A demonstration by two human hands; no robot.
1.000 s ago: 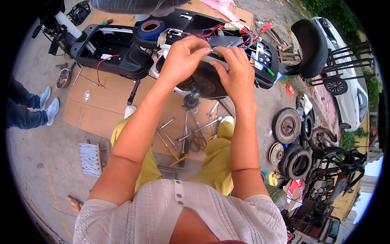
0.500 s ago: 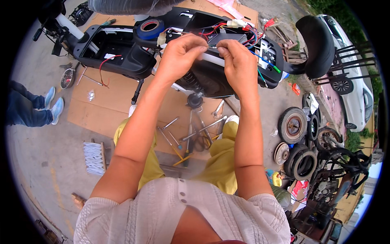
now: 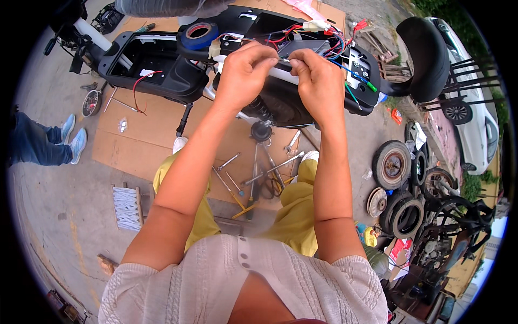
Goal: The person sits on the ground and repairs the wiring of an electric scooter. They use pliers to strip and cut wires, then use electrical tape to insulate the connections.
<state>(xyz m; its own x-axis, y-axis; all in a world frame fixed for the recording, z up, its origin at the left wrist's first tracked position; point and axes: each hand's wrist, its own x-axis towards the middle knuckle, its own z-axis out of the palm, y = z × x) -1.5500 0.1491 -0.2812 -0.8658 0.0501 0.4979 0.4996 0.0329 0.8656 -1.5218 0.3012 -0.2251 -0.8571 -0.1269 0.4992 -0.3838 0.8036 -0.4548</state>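
Over the opened black body of an electric scooter [image 3: 259, 21], my left hand [image 3: 245, 75] and my right hand [image 3: 318, 81] face each other, both closed in a pinch. A thin wire [image 3: 284, 60] shows in the small gap between their fingertips; its ends are hidden by the fingers. Just behind the hands runs a bundle of red, blue and black wires [image 3: 337, 43] with a white connector [image 3: 315, 25]. To the left of them, a roll of blue tape [image 3: 198, 45] lies on the body. A green connector [image 3: 372, 86] hangs by the right hand.
Wrenches and a yellow-handled tool [image 3: 245, 210] lie on cardboard [image 3: 140, 135] below the scooter. Old tyres [image 3: 391, 164] are piled at the right. A person in jeans [image 3: 38, 140] stands at the left. A small stool [image 3: 127, 208] sits nearby, and a white car [image 3: 475, 119] is parked far right.
The hands stay pinched at nearly the same place, with the fingertips slightly shifted. The whole view has moved a little; nothing was let go.
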